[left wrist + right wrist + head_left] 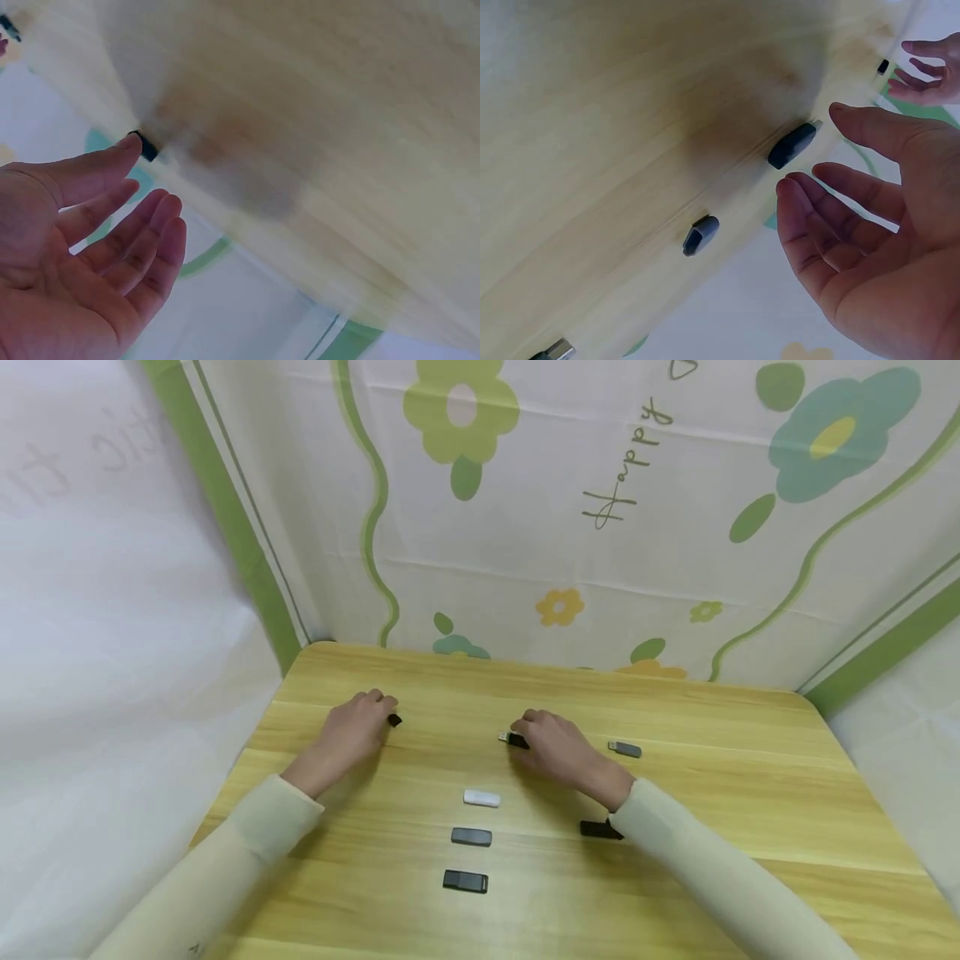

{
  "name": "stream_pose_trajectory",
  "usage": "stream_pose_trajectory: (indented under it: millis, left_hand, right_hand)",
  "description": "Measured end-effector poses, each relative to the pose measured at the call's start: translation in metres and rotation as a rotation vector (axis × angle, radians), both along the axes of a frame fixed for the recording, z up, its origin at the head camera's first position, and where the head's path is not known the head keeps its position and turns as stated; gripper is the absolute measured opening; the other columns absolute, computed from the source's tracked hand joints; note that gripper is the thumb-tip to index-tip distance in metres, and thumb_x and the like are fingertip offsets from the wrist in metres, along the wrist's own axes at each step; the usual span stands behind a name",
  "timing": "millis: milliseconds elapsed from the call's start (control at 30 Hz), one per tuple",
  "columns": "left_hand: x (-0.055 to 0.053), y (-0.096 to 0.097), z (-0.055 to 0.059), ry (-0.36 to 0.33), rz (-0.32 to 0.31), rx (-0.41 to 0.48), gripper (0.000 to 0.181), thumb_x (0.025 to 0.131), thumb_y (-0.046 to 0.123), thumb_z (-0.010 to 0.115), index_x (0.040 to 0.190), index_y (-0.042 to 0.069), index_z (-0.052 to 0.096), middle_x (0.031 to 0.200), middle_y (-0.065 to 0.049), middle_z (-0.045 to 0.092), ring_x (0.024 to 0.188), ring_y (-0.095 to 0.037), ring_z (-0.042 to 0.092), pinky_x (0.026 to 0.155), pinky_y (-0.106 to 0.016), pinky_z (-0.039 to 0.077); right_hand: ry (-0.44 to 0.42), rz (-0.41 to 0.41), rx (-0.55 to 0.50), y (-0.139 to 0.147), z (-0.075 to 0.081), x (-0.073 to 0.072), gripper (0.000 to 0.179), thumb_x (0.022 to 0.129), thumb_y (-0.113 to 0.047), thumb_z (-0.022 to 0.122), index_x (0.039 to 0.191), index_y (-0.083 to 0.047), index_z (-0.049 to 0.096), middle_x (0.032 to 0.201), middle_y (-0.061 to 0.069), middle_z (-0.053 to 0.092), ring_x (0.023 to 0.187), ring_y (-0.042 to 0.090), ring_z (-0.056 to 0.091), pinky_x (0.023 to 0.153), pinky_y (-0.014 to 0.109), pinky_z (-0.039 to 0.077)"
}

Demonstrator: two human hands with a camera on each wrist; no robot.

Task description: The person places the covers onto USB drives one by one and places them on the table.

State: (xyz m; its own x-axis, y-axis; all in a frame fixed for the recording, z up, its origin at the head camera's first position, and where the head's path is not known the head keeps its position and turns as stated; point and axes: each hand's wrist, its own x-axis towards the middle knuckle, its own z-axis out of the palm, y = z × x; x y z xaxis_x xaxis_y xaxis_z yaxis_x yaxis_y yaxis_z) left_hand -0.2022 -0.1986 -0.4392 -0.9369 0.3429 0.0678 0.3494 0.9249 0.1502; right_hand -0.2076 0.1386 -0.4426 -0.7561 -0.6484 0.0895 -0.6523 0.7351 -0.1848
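My left hand (pixel 358 727) hovers at the table's far left with its fingers loosely curved. A small black cap (pixel 394 720) lies just beside the fingertips; in the left wrist view the thumb tip overlaps that cap (pixel 147 146), while the other fingers stand apart. Near the middle, my right hand (pixel 557 745) is over a black USB stick (pixel 517 740) whose metal plug points left. In the right wrist view, this stick (pixel 792 145) lies in front of the parted thumb and fingers. A dark hollow cap (pixel 701 235) lies nearby, hidden by the hand in the head view.
A grey USB stick (pixel 626 749) with bare plug lies right of my right hand. Toward me, a white stick (pixel 482 798), a grey one (pixel 471 837) and a black one (pixel 465 882) form a column. Another black stick (pixel 597 829) sits by my right sleeve. Patterned cloth (pixel 525 543) hangs behind.
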Motion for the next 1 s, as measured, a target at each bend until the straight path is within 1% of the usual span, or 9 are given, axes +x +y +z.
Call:
stream_pose_trajectory:
  millis: [133, 200, 300, 467, 600, 700, 800, 933, 1000]
  left_hand:
    - [-0.007, 0.0, -0.002, 0.003, -0.01, 0.007, 0.029, 0.091, -0.012, 0.067, 0.115, 0.002, 0.073, 0.102, -0.018, 0.07, 0.09, -0.036, 0.069, 0.063, -0.045, 0.059]
    - [-0.01, 0.0, -0.003, -0.002, -0.012, 0.015, 0.022, 0.092, -0.01, 0.068, 0.108, 0.004, 0.074, 0.097, -0.017, 0.07, 0.087, -0.035, 0.068, 0.061, -0.045, 0.058]
    - [-0.013, 0.001, -0.005, -0.021, -0.009, 0.022, 0.017, 0.094, -0.005, 0.072, 0.107, 0.005, 0.076, 0.096, -0.015, 0.07, 0.087, -0.035, 0.069, 0.063, -0.047, 0.059]
    - [-0.015, 0.001, -0.005, -0.054, -0.017, 0.023, 0.021, 0.094, -0.004, 0.072, 0.112, 0.005, 0.078, 0.099, -0.015, 0.072, 0.092, -0.036, 0.072, 0.068, -0.049, 0.061]
    - [-0.018, 0.001, -0.005, -0.071, -0.034, 0.023, 0.023, 0.093, -0.006, 0.07, 0.11, 0.006, 0.079, 0.1, -0.014, 0.072, 0.094, -0.035, 0.072, 0.068, -0.047, 0.06]
    - [-0.019, 0.0, -0.004, -0.078, -0.049, 0.026, 0.022, 0.092, -0.006, 0.071, 0.108, 0.007, 0.08, 0.105, -0.015, 0.074, 0.096, -0.035, 0.072, 0.067, -0.045, 0.059]
    - [-0.02, 0.0, -0.004, -0.087, -0.055, 0.033, 0.017, 0.092, -0.005, 0.074, 0.103, 0.007, 0.08, 0.106, -0.015, 0.074, 0.091, -0.03, 0.071, 0.064, -0.041, 0.056]
    - [-0.02, -0.001, -0.002, -0.097, -0.053, 0.043, 0.012, 0.092, -0.004, 0.075, 0.093, 0.007, 0.078, 0.099, -0.012, 0.074, 0.08, -0.022, 0.064, 0.062, -0.036, 0.052]
    - [-0.019, -0.002, -0.002, -0.094, -0.054, 0.047, 0.011, 0.093, -0.003, 0.076, 0.09, 0.007, 0.078, 0.096, -0.01, 0.073, 0.081, -0.022, 0.065, 0.063, -0.037, 0.054]
  right_hand:
    - [-0.005, 0.007, -0.009, -0.001, -0.002, -0.004, 0.027, 0.095, -0.011, 0.08, 0.118, 0.002, 0.076, 0.105, 0.014, 0.072, 0.094, 0.029, 0.072, 0.08, 0.042, 0.061]
    - [-0.011, 0.012, -0.011, -0.002, -0.003, -0.006, 0.025, 0.096, -0.01, 0.079, 0.117, 0.002, 0.076, 0.104, 0.014, 0.072, 0.093, 0.028, 0.072, 0.079, 0.042, 0.061]
    - [-0.028, 0.01, -0.008, -0.003, -0.006, -0.007, 0.021, 0.097, -0.009, 0.076, 0.115, 0.002, 0.076, 0.104, 0.014, 0.072, 0.092, 0.027, 0.072, 0.079, 0.042, 0.061]
    - [-0.036, -0.006, -0.007, -0.005, -0.008, -0.009, 0.017, 0.097, -0.01, 0.076, 0.111, 0.001, 0.077, 0.101, 0.012, 0.071, 0.09, 0.024, 0.071, 0.078, 0.041, 0.061]
    - [-0.045, -0.013, -0.008, -0.006, -0.008, -0.01, 0.012, 0.096, -0.009, 0.078, 0.104, 0.0, 0.077, 0.096, 0.01, 0.07, 0.083, 0.021, 0.067, 0.074, 0.04, 0.059]
    - [-0.056, -0.016, -0.003, -0.007, -0.007, -0.011, 0.008, 0.095, -0.009, 0.078, 0.099, -0.003, 0.077, 0.092, 0.008, 0.067, 0.077, 0.016, 0.061, 0.069, 0.037, 0.055]
    - [-0.058, -0.011, -0.006, -0.007, -0.007, -0.011, 0.005, 0.095, -0.008, 0.078, 0.096, -0.003, 0.077, 0.089, 0.007, 0.066, 0.074, 0.014, 0.057, 0.068, 0.035, 0.053]
    - [-0.052, -0.005, -0.013, -0.007, -0.009, -0.011, 0.004, 0.096, -0.007, 0.077, 0.095, -0.003, 0.077, 0.088, 0.007, 0.066, 0.074, 0.014, 0.057, 0.068, 0.035, 0.054]
    - [-0.051, -0.007, -0.016, -0.006, -0.01, -0.011, 0.005, 0.096, -0.007, 0.077, 0.096, -0.002, 0.077, 0.089, 0.008, 0.067, 0.074, 0.014, 0.058, 0.068, 0.035, 0.054]
